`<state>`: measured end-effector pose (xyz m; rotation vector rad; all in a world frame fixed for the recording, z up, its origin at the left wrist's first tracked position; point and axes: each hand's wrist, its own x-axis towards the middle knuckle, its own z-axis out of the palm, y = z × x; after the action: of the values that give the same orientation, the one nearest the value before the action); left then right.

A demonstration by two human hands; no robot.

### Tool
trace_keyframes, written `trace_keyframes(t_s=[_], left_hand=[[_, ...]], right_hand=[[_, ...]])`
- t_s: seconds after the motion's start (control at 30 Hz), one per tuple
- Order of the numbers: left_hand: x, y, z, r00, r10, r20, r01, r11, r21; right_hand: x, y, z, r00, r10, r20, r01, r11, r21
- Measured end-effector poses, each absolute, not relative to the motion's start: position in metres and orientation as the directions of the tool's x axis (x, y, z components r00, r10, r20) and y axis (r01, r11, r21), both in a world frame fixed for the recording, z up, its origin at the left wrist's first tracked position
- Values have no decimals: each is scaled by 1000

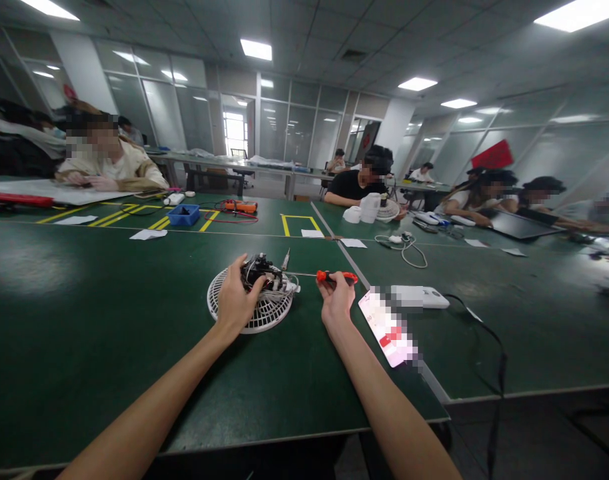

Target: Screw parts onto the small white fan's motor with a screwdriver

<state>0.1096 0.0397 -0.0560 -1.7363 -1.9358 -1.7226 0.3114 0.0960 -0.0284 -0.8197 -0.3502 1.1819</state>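
Note:
My left hand [237, 297] is wrapped round the near left side of a black motor assembly [258, 268] with loose wires. Under it a white round fan grille [254, 323] lies flat on the green table. My right hand [338, 297] grips an orange and black screwdriver [337, 277], its thin shaft pointing left. The shaft's tip reaches the right side of the motor assembly; whether it touches a screw is too small to tell. Just behind the grille stands a small pointed tool or tube [286, 259], its kind unclear.
A lit phone [387, 330] lies right of my right hand, near a white power bank [419, 297] with a black cable [484, 327]. Farther back are a blue bin [183, 215], an orange meter [241, 207] and paper slips. A co-worker [357, 183] sits opposite with another fan grille [387, 211].

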Motion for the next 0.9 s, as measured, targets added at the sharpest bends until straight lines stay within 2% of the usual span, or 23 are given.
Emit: trace_keyframes(t_s=[0.47, 0.7, 0.9], left_hand=[[109, 40, -57, -393, 662, 638, 704, -230, 672], [113, 37, -50, -395, 675, 623, 717, -198, 668], [118, 41, -40, -410, 696, 589, 733, -132, 667]], right_hand=[[310, 97, -31, 355, 921, -158, -658, 126, -742], [308, 98, -34, 352, 924, -151, -592, 95, -800], [310, 97, -35, 327, 938, -117, -653, 134, -746]])
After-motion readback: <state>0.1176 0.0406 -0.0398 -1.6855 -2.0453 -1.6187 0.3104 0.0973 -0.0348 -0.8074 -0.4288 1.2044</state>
